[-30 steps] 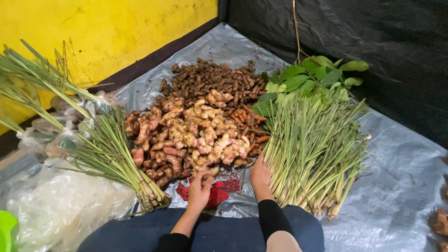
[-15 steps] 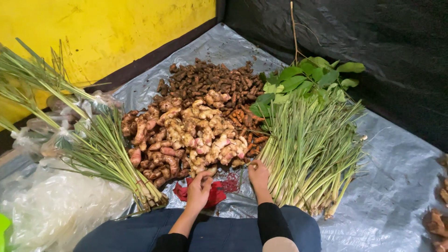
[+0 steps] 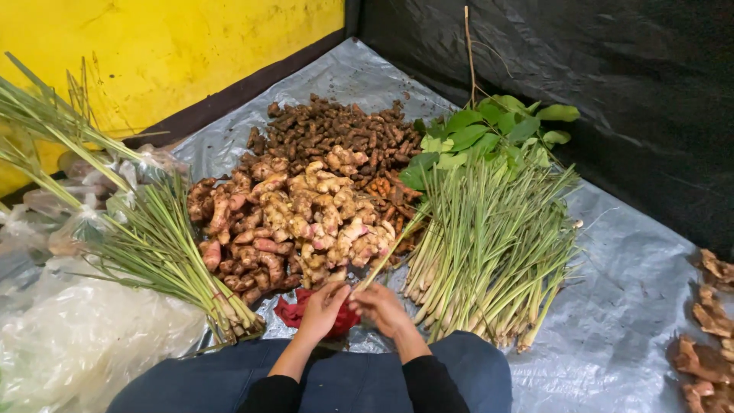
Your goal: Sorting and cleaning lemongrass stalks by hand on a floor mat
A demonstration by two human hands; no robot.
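- Head view: seated at the edge of a grey plastic sheet (image 3: 627, 306) spread on the floor, I bring both hands together just in front of my knees, black sleeves pushed to the wrists.
- My left hand (image 3: 325, 306) has its grip pinched, fingers closed toward the thumb, right over a patch of red mesh (image 3: 294, 313) lying on the sheet; whether the fingers actually have hold of the mesh I cannot tell.
- My right hand (image 3: 382, 306) is closed around the base of a single lemongrass stalk (image 3: 390, 256), which slants up and to the right from my fingers toward the larger bundle.
- The two hands are nearly touching, thumb to thumb.
- Just beyond the hands lies a heap of pale and pinkish ginger roots (image 3: 298, 222), with a darker pile of small brown rhizomes (image 3: 336, 134) behind it.
- To the right, a thick spread of lemongrass (image 3: 489, 252) fans out with its root ends toward me, and a cluster of broad green leaves (image 3: 489, 134) rests at its far end.
- To the left, a second lemongrass bundle (image 3: 168, 260) lies at an angle, root ends near my left knee, beside crumpled clear plastic bags (image 3: 69, 344).
- More ginger pieces (image 3: 707, 329) sit at the sheet's far right edge; a yellow wall (image 3: 153, 53) and black sheeting (image 3: 612, 76) close the corner.
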